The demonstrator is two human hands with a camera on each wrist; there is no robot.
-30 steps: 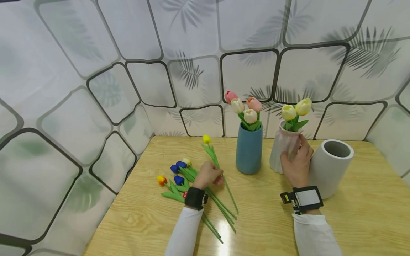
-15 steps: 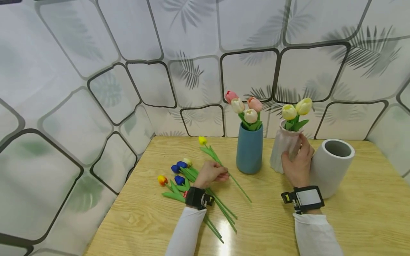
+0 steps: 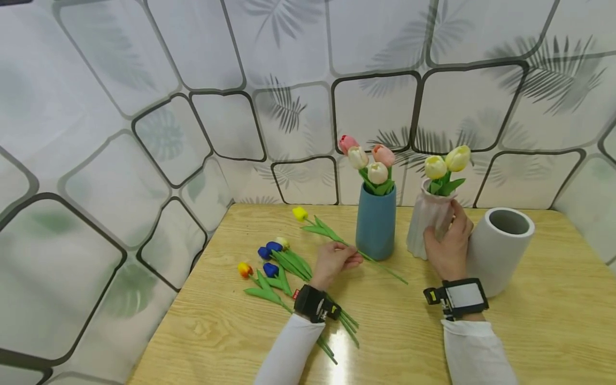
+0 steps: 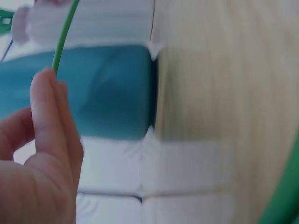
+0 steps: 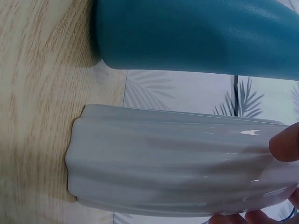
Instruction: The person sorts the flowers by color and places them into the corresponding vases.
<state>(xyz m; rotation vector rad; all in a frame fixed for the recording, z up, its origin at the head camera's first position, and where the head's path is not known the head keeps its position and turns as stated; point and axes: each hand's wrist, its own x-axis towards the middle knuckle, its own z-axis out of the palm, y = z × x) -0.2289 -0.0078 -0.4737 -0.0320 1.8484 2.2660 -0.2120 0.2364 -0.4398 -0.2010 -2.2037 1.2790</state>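
In the head view my left hand [image 3: 337,262] pinches the thin green stem of a yellow tulip [image 3: 332,234], its bloom toward the back left. The left wrist view shows the stem [image 4: 64,37] rising from between the fingertips, in front of the blue vase [image 4: 107,88]. My right hand [image 3: 448,248] grips the pale fluted vase [image 3: 423,227], thumb on one side and fingers on the other. That vase stands upright with two light yellow tulips [image 3: 445,164] in it. The right wrist view shows its ribbed body [image 5: 182,158] with the base on the table.
Blue, cream and orange tulips [image 3: 274,259] lie in a loose bunch on the wooden table [image 3: 207,331], stems under my left forearm. The blue vase holds pink and white tulips [image 3: 370,160]. A white cylindrical vase [image 3: 498,256] stands right of my right hand. Patterned curtain hangs behind.
My left hand has moved right with the yellow tulip, lifting it off beside the bunch. The stem has swung round so its cut end points further right. My right hand stays on the fluted vase.
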